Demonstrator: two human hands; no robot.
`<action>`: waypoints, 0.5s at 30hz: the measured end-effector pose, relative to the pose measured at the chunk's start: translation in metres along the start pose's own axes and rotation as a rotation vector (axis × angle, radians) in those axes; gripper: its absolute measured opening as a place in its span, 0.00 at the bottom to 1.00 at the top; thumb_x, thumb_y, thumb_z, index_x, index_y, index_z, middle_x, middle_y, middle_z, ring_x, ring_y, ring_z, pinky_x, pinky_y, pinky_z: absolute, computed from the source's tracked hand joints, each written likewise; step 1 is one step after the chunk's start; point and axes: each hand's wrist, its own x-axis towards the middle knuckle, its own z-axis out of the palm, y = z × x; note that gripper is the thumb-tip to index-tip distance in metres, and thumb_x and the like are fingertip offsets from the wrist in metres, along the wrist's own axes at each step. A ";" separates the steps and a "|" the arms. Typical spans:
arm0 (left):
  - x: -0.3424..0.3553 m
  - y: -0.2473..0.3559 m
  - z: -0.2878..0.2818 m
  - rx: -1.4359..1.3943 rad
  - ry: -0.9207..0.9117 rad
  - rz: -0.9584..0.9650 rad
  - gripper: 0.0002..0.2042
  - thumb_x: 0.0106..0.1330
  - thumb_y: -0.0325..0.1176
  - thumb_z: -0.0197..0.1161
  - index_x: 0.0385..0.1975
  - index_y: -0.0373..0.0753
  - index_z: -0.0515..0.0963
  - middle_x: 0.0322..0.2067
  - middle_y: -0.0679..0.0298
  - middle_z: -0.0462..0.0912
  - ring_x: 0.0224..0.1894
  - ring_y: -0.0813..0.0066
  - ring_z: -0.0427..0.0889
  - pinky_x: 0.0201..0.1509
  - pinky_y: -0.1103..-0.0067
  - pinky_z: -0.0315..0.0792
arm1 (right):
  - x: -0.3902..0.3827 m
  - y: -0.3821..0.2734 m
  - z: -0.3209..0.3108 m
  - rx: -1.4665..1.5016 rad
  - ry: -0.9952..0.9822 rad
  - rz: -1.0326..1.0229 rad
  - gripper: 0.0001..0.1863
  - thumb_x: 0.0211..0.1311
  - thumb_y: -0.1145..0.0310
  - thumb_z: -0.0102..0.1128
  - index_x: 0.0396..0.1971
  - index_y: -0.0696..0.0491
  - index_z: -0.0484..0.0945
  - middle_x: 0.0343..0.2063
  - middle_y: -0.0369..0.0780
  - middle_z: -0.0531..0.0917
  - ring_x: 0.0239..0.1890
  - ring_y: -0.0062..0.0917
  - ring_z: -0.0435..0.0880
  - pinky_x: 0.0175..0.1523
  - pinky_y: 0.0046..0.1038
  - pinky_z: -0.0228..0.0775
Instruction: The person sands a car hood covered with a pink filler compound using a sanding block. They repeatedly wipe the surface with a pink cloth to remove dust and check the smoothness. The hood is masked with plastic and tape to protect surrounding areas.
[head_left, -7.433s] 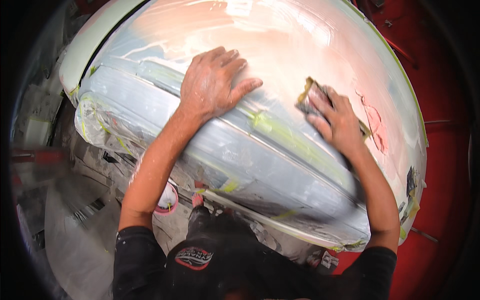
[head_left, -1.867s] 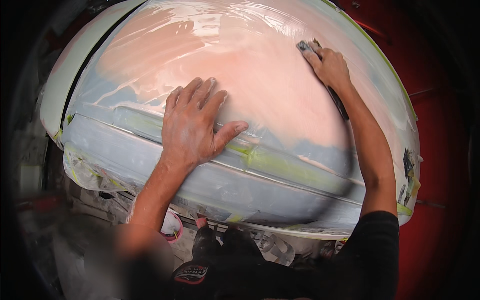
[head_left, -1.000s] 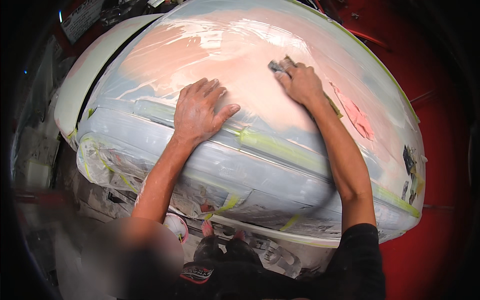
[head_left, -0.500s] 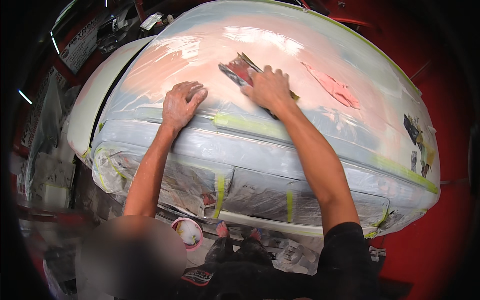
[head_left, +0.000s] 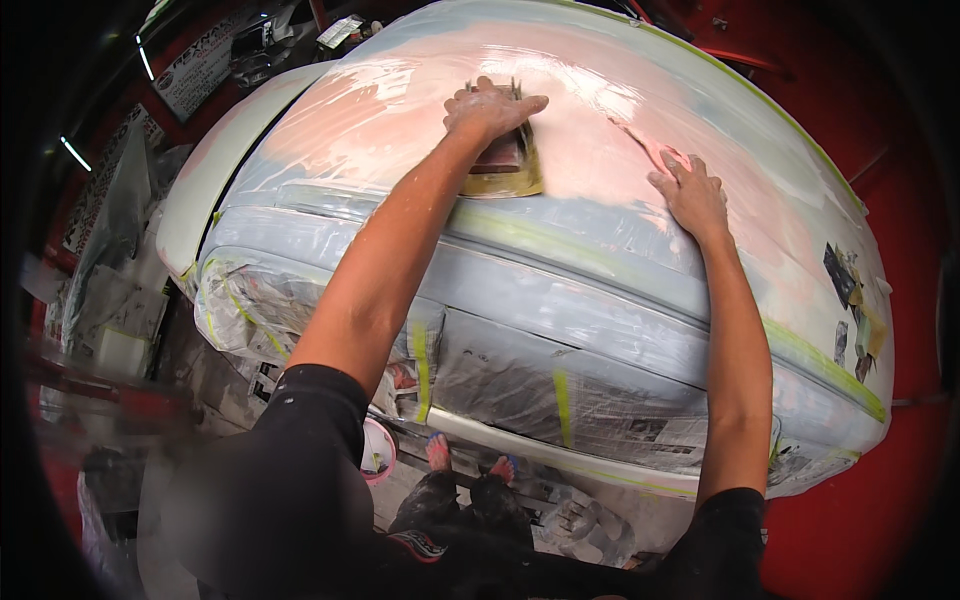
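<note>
A car roof [head_left: 590,170], patched in pink, white and grey-blue with a wet-looking sheen, spreads out before me. My left hand [head_left: 487,110] lies over a sanding block [head_left: 502,158] on the pink area, fingers over its far end and thumb stuck out to the right. Yellowish sandpaper edges show around the block. Farther right, my right hand [head_left: 697,198] has its fingertips on a pink cloth [head_left: 652,148] on the roof; the hand partly covers the cloth.
Masking film [head_left: 500,370] with green tape covers the car's near side. Worn sandpaper pieces [head_left: 853,300] lie on the right end. A pink-rimmed bucket [head_left: 378,450] stands by my feet. Another pale panel [head_left: 225,160] adjoins at left, across a dark gap.
The sanding block has passed from my right hand to my left, which reached forward and right. My right hand moved right to the pink cloth, which is now bunched narrower.
</note>
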 end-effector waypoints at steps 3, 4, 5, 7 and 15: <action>-0.011 0.025 0.001 0.129 -0.090 0.079 0.49 0.50 0.67 0.70 0.70 0.41 0.68 0.63 0.39 0.71 0.70 0.42 0.66 0.67 0.55 0.68 | 0.007 0.046 0.011 0.072 0.002 0.003 0.27 0.70 0.42 0.56 0.62 0.38 0.81 0.60 0.48 0.76 0.61 0.52 0.75 0.63 0.56 0.68; -0.012 0.025 0.005 0.178 -0.059 0.126 0.44 0.53 0.58 0.71 0.70 0.44 0.68 0.60 0.40 0.74 0.66 0.41 0.70 0.65 0.53 0.70 | 0.011 0.055 0.008 0.045 0.016 0.056 0.26 0.70 0.43 0.56 0.61 0.39 0.81 0.59 0.48 0.76 0.60 0.52 0.75 0.62 0.55 0.69; -0.012 0.017 0.010 0.180 -0.038 0.201 0.42 0.55 0.57 0.70 0.69 0.43 0.69 0.60 0.38 0.74 0.66 0.41 0.70 0.64 0.54 0.71 | 0.012 0.060 0.009 0.023 0.031 0.108 0.24 0.71 0.45 0.56 0.61 0.39 0.82 0.58 0.48 0.76 0.59 0.51 0.76 0.62 0.55 0.69; -0.007 -0.012 0.008 0.177 0.020 0.350 0.37 0.59 0.56 0.67 0.66 0.41 0.71 0.58 0.36 0.74 0.65 0.40 0.71 0.63 0.55 0.72 | 0.010 0.067 0.018 0.053 0.122 0.185 0.23 0.72 0.46 0.55 0.59 0.41 0.82 0.57 0.48 0.77 0.57 0.53 0.77 0.60 0.53 0.71; -0.055 -0.040 -0.014 0.197 -0.241 0.993 0.29 0.74 0.52 0.56 0.73 0.55 0.66 0.66 0.40 0.68 0.69 0.40 0.66 0.74 0.56 0.62 | 0.010 0.070 0.015 0.081 0.066 0.237 0.22 0.74 0.50 0.54 0.59 0.43 0.82 0.56 0.49 0.77 0.58 0.52 0.77 0.60 0.52 0.71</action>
